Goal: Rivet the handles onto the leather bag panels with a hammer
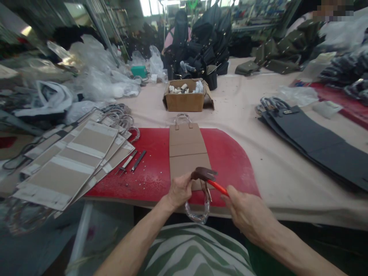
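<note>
A tan bag panel (188, 153) lies on the red mat (232, 153), with a plastic-wrapped handle at its far end and another wrapped handle (198, 216) hanging over the table's front edge. In my right hand (244, 209) is the orange handle of a hammer (219, 187). The dark hammer head reaches over the panel's near end, right beside my left hand (181, 189). My left hand is closed at the panel's near left corner; the hammer head partly covers its fingertips, and what they pinch is too small to name.
Stacked beige panels (86, 142) lie left, beside metal punch tools (138, 161). A cardboard box (184, 101) of small parts stands ahead. Dark panels (313, 138) lie right. Black bags (209, 50) and a person in pink are behind.
</note>
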### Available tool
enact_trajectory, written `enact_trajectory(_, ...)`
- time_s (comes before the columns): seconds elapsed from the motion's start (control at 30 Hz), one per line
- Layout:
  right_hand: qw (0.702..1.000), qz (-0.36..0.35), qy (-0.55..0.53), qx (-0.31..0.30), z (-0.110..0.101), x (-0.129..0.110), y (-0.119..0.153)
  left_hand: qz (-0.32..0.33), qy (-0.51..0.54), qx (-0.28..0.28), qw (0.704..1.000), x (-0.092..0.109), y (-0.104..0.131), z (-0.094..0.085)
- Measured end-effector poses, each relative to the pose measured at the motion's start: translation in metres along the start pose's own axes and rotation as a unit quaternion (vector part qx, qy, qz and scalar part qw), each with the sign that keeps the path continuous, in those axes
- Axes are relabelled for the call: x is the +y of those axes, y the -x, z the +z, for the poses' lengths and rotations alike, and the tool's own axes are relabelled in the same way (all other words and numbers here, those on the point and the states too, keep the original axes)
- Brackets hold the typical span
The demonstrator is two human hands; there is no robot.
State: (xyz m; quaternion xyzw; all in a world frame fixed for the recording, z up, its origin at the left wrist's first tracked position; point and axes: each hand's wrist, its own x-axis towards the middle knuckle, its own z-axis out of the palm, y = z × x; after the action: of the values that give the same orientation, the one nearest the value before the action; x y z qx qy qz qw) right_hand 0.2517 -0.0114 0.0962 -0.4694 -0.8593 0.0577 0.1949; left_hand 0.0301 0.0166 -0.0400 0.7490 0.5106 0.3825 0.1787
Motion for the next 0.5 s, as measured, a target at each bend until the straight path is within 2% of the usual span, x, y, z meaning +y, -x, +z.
enact_trajectory(0.03,0.999,0.019,-0.002,-0.030,0.004,0.003,0.002,-0.002,0.001,-0.002,1.000,0.000,0.000,0.000)
enact_trajectory(0.07,0.998,0.045,-0.012,-0.034,0.006,0.005,0.003,-0.005,0.003,-0.003,1.000,-0.001,0.000,0.000)
enact_trajectory(0.17,0.995,0.084,-0.040,-0.019,0.009,0.005,0.003,-0.012,0.011,-0.003,1.000,-0.002,0.000,0.001)
enact_trajectory(0.27,0.990,0.086,-0.028,-0.106,0.011,0.007,0.002,-0.004,0.016,-0.013,1.000,-0.001,0.001,0.001)
enact_trajectory(0.33,0.981,0.124,-0.058,-0.137,0.015,0.015,-0.001,-0.005,0.015,-0.015,1.000,0.001,0.000,0.001)
enact_trajectory(0.4,0.963,0.187,-0.142,-0.132,0.023,0.031,-0.005,-0.016,0.012,-0.015,1.000,0.003,0.000,-0.001)
enact_trajectory(0.5,0.911,0.304,-0.244,-0.132,0.039,0.066,-0.015,-0.030,0.026,-0.023,0.999,0.006,-0.001,-0.005)
